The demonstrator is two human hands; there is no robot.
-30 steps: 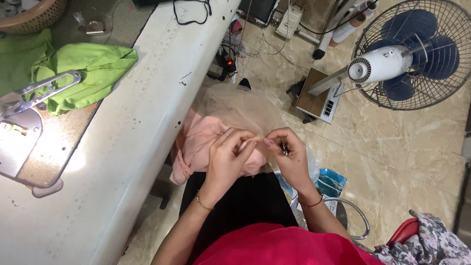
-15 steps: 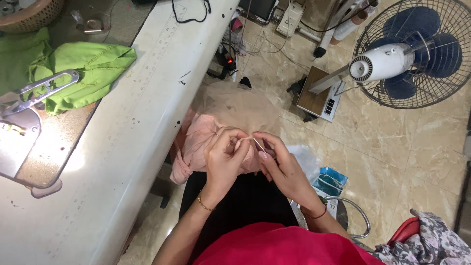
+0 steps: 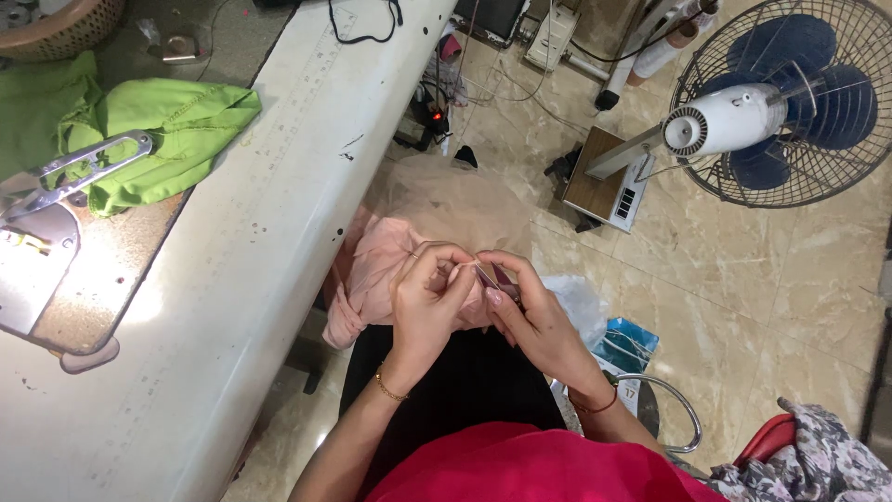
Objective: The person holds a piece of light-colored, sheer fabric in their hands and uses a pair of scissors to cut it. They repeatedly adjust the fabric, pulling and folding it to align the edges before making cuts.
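A bundle of pink cloth [image 3: 372, 270] with sheer beige netting [image 3: 446, 200] over it lies on my lap. My left hand [image 3: 429, 297] pinches the pink cloth near its top edge, fingers curled. My right hand [image 3: 525, 311] meets it fingertip to fingertip and grips a small thin tool [image 3: 487, 275], possibly a thread cutter, against the cloth. Both hands hover over my black-trousered lap, right of the white sewing table [image 3: 232, 279].
Green cloth [image 3: 158, 139] and metal thread snips [image 3: 70, 177] lie on the table by the sewing machine plate [image 3: 37, 279]. A standing fan [image 3: 771, 102] sits on the tiled floor at right. Cables, a small wooden box [image 3: 604, 177] and plastic bags lie around.
My right hand has moved leftward to meet the left hand over the pink cloth. The view has shifted slightly.
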